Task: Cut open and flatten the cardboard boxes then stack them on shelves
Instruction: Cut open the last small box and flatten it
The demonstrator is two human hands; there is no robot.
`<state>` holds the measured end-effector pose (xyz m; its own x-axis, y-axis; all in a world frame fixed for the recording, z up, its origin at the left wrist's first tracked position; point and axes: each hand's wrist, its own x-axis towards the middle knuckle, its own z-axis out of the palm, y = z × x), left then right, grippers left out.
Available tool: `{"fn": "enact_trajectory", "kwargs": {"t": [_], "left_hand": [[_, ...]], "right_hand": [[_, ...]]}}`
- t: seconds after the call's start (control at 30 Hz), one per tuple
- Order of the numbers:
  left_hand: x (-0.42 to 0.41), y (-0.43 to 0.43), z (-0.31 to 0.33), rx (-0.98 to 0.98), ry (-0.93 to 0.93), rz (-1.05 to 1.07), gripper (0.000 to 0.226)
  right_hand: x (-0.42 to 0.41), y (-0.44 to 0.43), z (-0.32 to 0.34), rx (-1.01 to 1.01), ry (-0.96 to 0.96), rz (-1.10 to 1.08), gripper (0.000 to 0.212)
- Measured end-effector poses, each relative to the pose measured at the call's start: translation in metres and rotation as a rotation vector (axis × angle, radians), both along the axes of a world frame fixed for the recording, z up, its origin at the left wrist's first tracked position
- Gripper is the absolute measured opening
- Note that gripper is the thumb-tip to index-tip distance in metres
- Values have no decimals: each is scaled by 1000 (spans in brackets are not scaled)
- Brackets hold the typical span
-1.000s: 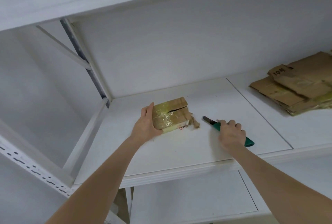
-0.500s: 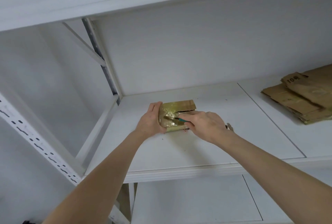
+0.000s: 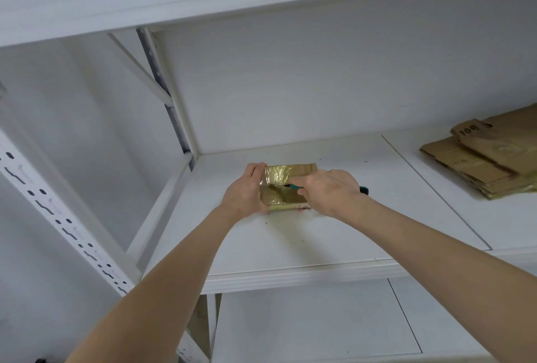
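The left hand (image 3: 242, 192) is cupped round the left end of a small brown cardboard box wrapped in shiny clear tape (image 3: 283, 178), bracing it. The right hand (image 3: 331, 192) is closed on a green-handled utility knife (image 3: 297, 187), whose blade reaches into a slit in the box top. The box lies between the hands with its long axis running left to right, so the blade points toward the left hand. The box rests on a white shelf board (image 3: 290, 243). A stack of flattened brown cardboard (image 3: 491, 159) lies well apart to the right, before a white wall (image 3: 290, 86).
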<state>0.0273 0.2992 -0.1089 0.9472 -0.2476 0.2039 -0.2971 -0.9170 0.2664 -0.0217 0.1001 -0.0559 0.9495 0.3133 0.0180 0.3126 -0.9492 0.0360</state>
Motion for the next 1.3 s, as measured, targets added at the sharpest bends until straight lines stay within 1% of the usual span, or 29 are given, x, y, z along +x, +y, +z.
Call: {"fn": "enact_trajectory", "kwargs": {"t": [0.1,0.37,0.5,0.57,0.7,0.87,1.17,1.3], "left_hand": [[1,0,-1,7,-3,-4,95],[3,-1,0,1,-1,-20,89],[3,0,1,-15,9,-19,89],[3,2,0,-16,10,-18,91],[4,10,-3,-31,22,-20,91],[2,7,-3,-17,14,-27,98],[-4,8,-3,-17,-15,-21,93],[-6,7,0,21,-39,-21,91]], "right_hand": [[-1,-5,4,-30,30,-32,37],[-2,-8,11,-48,61,-47,31],[-1,-8,10,-45,60,-56,35],[-2,-11,11,-39,51,-34,33],[-7,-18,11,38,31,35,35],[-7,6,3,34,29,77,30],[-4,14,5,-16,27,54,25],[-4,14,10,-34,21,44,22]]}}
